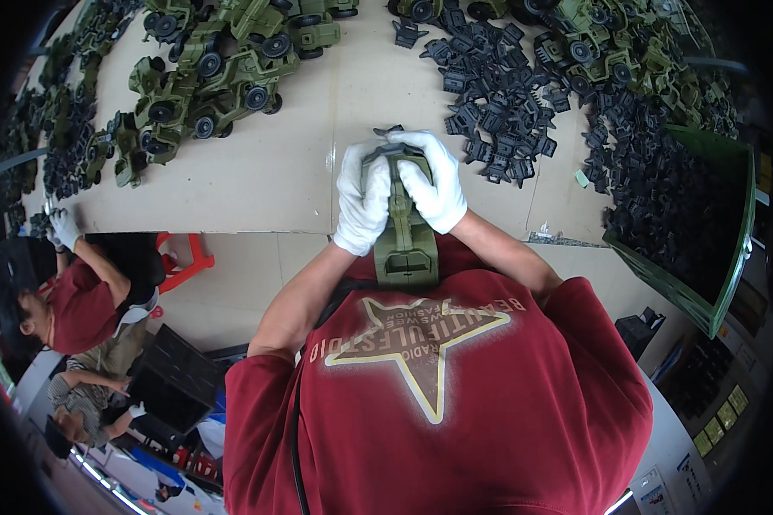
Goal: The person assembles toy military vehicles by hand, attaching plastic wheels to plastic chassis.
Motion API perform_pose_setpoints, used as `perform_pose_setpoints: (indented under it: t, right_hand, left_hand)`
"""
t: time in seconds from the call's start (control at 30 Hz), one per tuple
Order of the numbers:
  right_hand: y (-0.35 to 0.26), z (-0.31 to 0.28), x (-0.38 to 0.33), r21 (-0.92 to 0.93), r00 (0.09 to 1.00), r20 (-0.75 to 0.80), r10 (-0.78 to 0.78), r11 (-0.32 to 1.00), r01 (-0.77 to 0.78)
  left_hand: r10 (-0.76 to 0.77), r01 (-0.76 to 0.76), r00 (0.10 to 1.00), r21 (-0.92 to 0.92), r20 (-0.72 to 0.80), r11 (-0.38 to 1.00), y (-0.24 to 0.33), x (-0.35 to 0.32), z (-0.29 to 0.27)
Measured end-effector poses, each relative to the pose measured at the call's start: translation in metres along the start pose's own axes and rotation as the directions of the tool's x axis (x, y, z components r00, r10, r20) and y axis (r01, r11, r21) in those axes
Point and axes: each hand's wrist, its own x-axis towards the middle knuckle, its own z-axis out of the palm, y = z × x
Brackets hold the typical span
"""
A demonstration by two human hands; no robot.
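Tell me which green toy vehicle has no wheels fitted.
The green toy vehicle body gripped by the left hand and right hand: bare shell, unlike the wheeled ones piled on the table.

I see even, bright overhead light; soft shadows under the table (266,172) edge. Centre is sharp. Fisheye bends edges; the rim goes black left and right.

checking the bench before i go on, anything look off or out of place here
Nothing looks damaged. Both gloved hands, left hand and right hand, grip one green toy truck body. Black plastic parts lie loose across the table.
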Motion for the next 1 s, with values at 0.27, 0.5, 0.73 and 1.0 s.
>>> perform_pose_setpoints:
  t: [0.27,0.5,0.73,1.0]
  right_hand:
    - [0.011,0.002,-0.008,0.096,0.98,0.038,0.194,0.976,-0.197]
    - [0.067,-0.019,0.022,0.067,0.914,-0.086,0.396,0.918,-0.391]
    - [0.06,-0.008,0.012,-0.668,0.949,0.152,0.277,0.737,-0.108]
    - [0.106,0.023,0.008,-0.752,0.886,0.397,0.241,0.639,0.163]
  left_hand:
    - [-0.099,0.098,0.995,-0.033,-0.029,0.995,-0.011,0.002,0.004]
    - [-0.035,0.152,0.875,0.206,-0.483,0.967,0.081,0.111,-0.065]
    - [0.054,0.059,0.942,0.323,-0.332,0.945,0.055,0.211,-0.137]
    - [0.16,0.16,0.917,0.704,-0.365,0.692,-0.017,0.268,-0.11]
